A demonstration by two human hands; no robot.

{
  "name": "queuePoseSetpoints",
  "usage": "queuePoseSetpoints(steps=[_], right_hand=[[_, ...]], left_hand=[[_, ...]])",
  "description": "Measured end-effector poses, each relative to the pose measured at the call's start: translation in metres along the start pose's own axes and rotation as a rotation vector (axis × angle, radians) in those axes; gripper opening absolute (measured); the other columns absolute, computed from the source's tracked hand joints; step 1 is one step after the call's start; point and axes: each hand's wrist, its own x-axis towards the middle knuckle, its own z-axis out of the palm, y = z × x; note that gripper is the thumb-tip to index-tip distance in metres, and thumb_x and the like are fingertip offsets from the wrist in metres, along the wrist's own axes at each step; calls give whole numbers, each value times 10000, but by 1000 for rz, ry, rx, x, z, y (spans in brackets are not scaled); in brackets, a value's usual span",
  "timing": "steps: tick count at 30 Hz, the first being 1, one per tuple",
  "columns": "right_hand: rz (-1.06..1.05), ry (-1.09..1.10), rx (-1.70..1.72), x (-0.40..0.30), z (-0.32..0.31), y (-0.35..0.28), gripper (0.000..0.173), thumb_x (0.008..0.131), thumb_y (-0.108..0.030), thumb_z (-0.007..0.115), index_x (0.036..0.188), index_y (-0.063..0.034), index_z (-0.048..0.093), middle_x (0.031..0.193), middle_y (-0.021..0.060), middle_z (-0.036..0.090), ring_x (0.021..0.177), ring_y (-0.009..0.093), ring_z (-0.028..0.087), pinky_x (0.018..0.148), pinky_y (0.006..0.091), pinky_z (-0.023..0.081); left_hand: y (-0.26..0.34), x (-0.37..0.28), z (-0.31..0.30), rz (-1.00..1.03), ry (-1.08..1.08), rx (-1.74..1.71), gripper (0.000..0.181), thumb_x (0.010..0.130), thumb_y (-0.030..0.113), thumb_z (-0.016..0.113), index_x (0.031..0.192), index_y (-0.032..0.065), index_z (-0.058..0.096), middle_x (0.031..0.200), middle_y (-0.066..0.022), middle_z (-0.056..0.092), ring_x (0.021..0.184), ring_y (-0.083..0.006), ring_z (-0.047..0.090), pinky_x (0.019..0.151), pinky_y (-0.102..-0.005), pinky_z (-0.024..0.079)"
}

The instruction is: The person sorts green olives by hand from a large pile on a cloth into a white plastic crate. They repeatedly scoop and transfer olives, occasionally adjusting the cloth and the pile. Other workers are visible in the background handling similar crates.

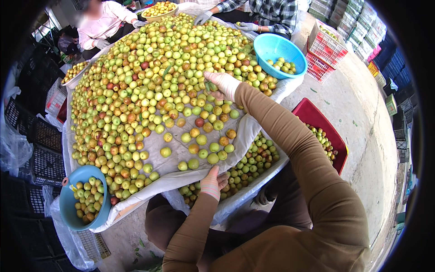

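Observation:
A large heap of green, yellow and reddish jujube-like fruits covers a cloth-lined table. My right hand, in a light fingerless-looking glove, is over the heap near the blue basket, with green leaves between its fingers. At the near cloth edge is my left hand, its fingers bent over the rim; whether it grips the cloth cannot be told. Loose fruits lie on the cloth just beyond it. Below the edge, a plastic-lined container holds more fruits, partly hidden by my arms.
A light-blue basket stands at the back right, a blue-grey bucket at the near left, both holding fruits. A dark-red crate sits on the floor at right, beyond it stacked crates. Two people with gloved hands are across the table.

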Motion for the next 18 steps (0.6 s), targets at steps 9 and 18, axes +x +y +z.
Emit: queuePoseSetpoints(steps=[9,18], right_hand=[[-475,281,-1411,117,88,-11,297,940,-220,521,1202,-195,661,1008,143,711,923,311,678,816,427,526],[-701,364,-1695,141,54,-2,178,908,-192,592,1059,-134,667,1039,111,665,970,296,655,813,411,538]], left_hand=[[-12,8,-2,-45,-6,-33,311,910,336,676,1049,64,612,843,-96,679,684,-203,669,595,-328,541],[-9,2,-2,-67,-37,24,311,921,291,676,1118,66,593,904,-80,670,705,-215,677,563,-327,545]])
